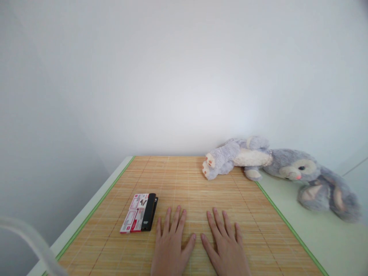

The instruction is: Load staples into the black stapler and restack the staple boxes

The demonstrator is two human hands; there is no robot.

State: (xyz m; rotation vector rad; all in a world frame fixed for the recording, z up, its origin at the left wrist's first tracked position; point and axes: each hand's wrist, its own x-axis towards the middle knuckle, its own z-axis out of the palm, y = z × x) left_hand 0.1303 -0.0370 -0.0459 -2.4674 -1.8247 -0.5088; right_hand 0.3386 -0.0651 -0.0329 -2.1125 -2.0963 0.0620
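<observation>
My left hand (171, 243) lies flat, palm down, on the bamboo mat (184, 184), its fingers spread and nothing in it. Beside it on the right, my right hand (225, 243) rests the same way, the two thumbs pointing toward each other without touching. Just left of my left hand is a black stapler (148, 212). Two small red-and-white boxes (134, 214) sit against the stapler's left side, one behind the other. Neither hand touches these items.
A grey plush rabbit (250, 157) lies on its side across the back right of the mat and the pale table (330, 237). A white wall (172, 76) rises behind. A blurred white curved cable or tube (31, 237) crosses the lower left corner.
</observation>
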